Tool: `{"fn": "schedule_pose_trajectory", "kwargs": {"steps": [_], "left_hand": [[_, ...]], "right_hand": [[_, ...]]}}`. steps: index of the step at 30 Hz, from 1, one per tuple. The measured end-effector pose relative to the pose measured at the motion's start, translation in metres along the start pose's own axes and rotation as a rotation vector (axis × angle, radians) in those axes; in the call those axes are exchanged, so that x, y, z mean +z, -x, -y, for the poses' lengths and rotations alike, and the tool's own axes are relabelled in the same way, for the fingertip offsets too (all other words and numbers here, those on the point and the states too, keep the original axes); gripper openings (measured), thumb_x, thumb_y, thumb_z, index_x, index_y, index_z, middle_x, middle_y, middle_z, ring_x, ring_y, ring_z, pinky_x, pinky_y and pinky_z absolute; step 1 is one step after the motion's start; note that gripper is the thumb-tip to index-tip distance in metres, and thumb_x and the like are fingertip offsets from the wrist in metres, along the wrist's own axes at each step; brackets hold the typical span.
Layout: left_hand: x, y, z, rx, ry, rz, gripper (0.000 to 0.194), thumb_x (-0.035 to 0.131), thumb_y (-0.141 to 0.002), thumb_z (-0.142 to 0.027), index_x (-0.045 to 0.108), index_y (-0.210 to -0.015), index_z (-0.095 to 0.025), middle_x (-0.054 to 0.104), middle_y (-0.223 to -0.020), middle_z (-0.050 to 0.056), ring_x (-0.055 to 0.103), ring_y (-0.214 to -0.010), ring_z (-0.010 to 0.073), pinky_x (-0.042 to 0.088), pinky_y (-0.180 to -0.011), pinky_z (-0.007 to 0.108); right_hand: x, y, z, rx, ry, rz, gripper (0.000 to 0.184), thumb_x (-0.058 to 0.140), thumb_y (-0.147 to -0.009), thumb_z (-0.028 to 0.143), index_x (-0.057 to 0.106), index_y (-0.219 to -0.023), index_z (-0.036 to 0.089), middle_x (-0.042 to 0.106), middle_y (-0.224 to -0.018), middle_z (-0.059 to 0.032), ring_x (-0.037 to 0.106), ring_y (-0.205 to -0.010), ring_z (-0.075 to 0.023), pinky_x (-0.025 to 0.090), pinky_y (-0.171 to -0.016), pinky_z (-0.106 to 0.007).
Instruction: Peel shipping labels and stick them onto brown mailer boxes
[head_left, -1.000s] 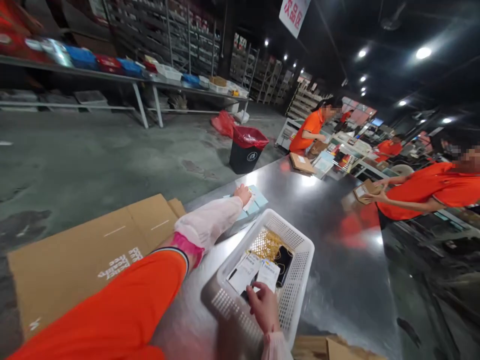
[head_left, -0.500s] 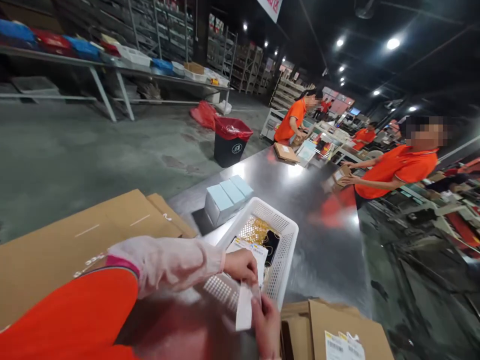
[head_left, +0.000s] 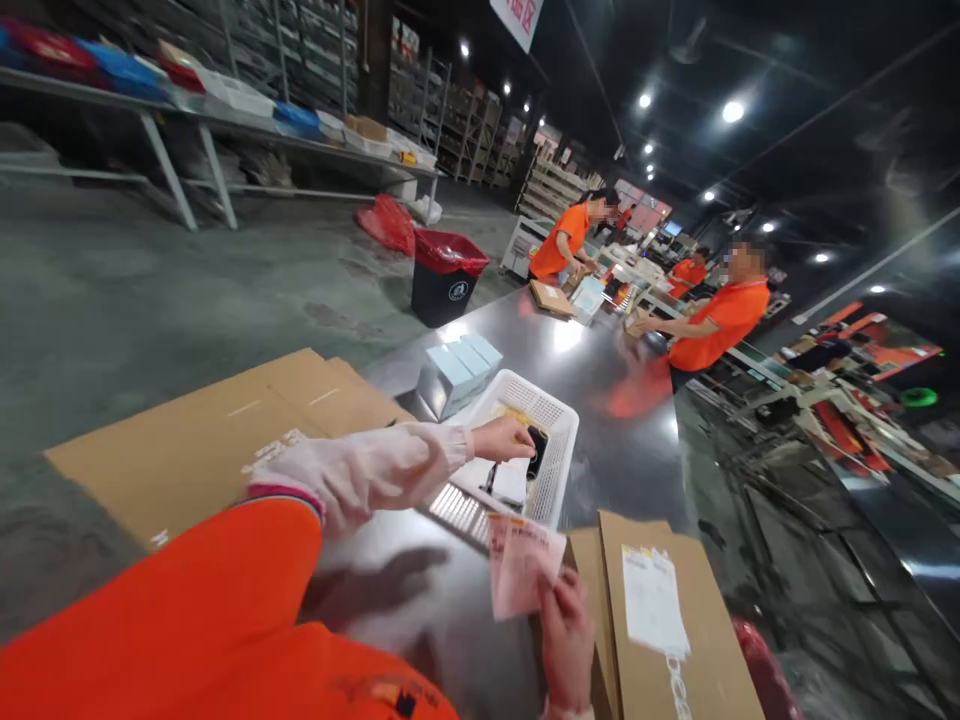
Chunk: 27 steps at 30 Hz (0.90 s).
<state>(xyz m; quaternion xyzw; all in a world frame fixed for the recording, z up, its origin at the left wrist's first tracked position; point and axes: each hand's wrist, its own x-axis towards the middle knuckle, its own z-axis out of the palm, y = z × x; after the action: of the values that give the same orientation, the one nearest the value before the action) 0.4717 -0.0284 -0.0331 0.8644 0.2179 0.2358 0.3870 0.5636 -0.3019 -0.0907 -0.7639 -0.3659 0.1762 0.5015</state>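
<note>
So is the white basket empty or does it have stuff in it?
Not empty: the white basket has white papers and a black item showing inside.

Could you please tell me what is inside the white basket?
Inside the white basket, white papers, a black item and something yellow show. The left hand covers part of the contents; what lies beneath the papers is hidden.

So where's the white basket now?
Head view, centre: the basket sits on the metal table, right of the light-blue boxes, left hand over it.
</note>
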Motion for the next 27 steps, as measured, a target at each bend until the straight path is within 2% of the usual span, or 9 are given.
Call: {"fn": "schedule_pose_trajectory", "kwargs": {"steps": [3,6,9,12,15,20,22,24,27], "left_hand": [[-0.008,0.070,-0.016,-0.001,0.128,-0.008,0.029,0.055,-0.085,-0.036,0.075,-0.089,-0.015,0.072,-0.079,0.003,0.061,-0.069,0.0140,0.045,-0.064,0.022],[-0.019,0.141,-0.031,0.004,0.221,-0.175,0.034,0.052,-0.087,-0.039,0.073,-0.090,-0.013,0.072,-0.086,0.007,0.061,-0.074,0.0152,0.047,-0.067,0.023],[-0.027,0.206,-0.048,0.189,0.082,-0.287,0.034,0.055,-0.084,-0.036,0.071,-0.104,-0.014,0.069,-0.106,0.012,0.061,-0.094,0.0213,0.049,-0.086,0.032],[-0.028,0.255,-0.064,0.462,-0.181,-0.109,0.046,0.063,-0.077,-0.028,0.064,-0.123,-0.025,0.054,-0.138,0.010,0.042,-0.131,0.0295,0.027,-0.113,0.045],[-0.030,0.284,-0.068,0.531,-0.322,0.079,0.042,0.056,-0.083,-0.018,0.064,-0.121,-0.035,0.055,-0.139,0.001,0.037,-0.137,0.0248,0.014,-0.119,0.045],[-0.051,0.315,-0.045,0.517,-0.302,0.083,0.051,0.056,-0.079,-0.012,0.059,-0.127,-0.026,0.052,-0.142,0.007,0.038,-0.137,0.0263,0.019,-0.117,0.045],[-0.062,0.329,-0.030,0.468,-0.230,0.073,0.047,0.057,-0.078,-0.015,0.063,-0.123,-0.025,0.057,-0.137,0.008,0.044,-0.133,0.0266,0.021,-0.116,0.044],[-0.072,0.343,-0.012,0.322,-0.121,0.022,0.033,0.053,-0.082,-0.017,0.071,-0.109,-0.023,0.070,-0.116,0.009,0.059,-0.115,0.0238,0.033,-0.109,0.039],[-0.087,0.362,0.016,-0.010,0.093,-0.133,0.030,0.048,-0.085,-0.022,0.075,-0.095,-0.018,0.075,-0.093,0.009,0.068,-0.088,0.0198,0.048,-0.084,0.028]], "right_hand": [[-0.002,0.016,0.030,-0.030,-0.081,0.075,0.044,0.064,-0.077,0.054,0.072,-0.099,0.016,0.068,-0.083,-0.0081,0.062,-0.078,-0.0208,0.051,-0.073,-0.032],[0.007,0.041,0.049,0.011,-0.223,-0.009,0.067,0.073,-0.069,0.050,0.057,-0.125,0.016,0.066,-0.076,-0.0035,0.061,-0.070,-0.0179,0.051,-0.067,-0.031],[0.019,0.067,0.062,-0.001,-0.231,-0.075,0.054,0.077,-0.064,0.051,0.063,-0.101,0.014,0.064,-0.072,-0.0034,0.059,-0.067,-0.0165,0.048,-0.064,-0.029],[0.034,0.089,0.076,0.049,-0.315,0.091,0.054,0.078,-0.061,0.052,0.061,-0.097,0.015,0.065,-0.072,-0.0035,0.060,-0.067,-0.0172,0.048,-0.063,-0.029],[0.057,0.103,0.088,0.164,-0.420,0.323,0.067,0.077,-0.060,0.053,0.054,-0.113,0.018,0.069,-0.079,-0.0048,0.064,-0.070,-0.0208,0.050,-0.063,-0.031],[0.114,0.111,0.094,0.212,-0.463,0.568,0.057,0.065,-0.067,0.056,0.058,-0.111,0.020,0.071,-0.095,-0.0086,0.067,-0.082,-0.0249,0.052,-0.068,-0.035],[0.137,0.111,0.096,0.220,-0.447,0.607,0.056,0.064,-0.068,0.058,0.062,-0.107,0.019,0.071,-0.097,-0.0099,0.067,-0.084,-0.0249,0.053,-0.069,-0.035],[0.157,0.110,0.102,0.196,-0.362,0.522,0.060,0.060,-0.070,0.064,0.063,-0.109,0.019,0.070,-0.099,-0.0103,0.067,-0.083,-0.0229,0.053,-0.067,-0.033],[0.183,0.111,0.120,-0.031,-0.220,0.477,0.062,0.054,-0.075,0.069,0.066,-0.112,0.021,0.069,-0.108,-0.0098,0.065,-0.090,-0.0215,0.053,-0.071,-0.032]]}}
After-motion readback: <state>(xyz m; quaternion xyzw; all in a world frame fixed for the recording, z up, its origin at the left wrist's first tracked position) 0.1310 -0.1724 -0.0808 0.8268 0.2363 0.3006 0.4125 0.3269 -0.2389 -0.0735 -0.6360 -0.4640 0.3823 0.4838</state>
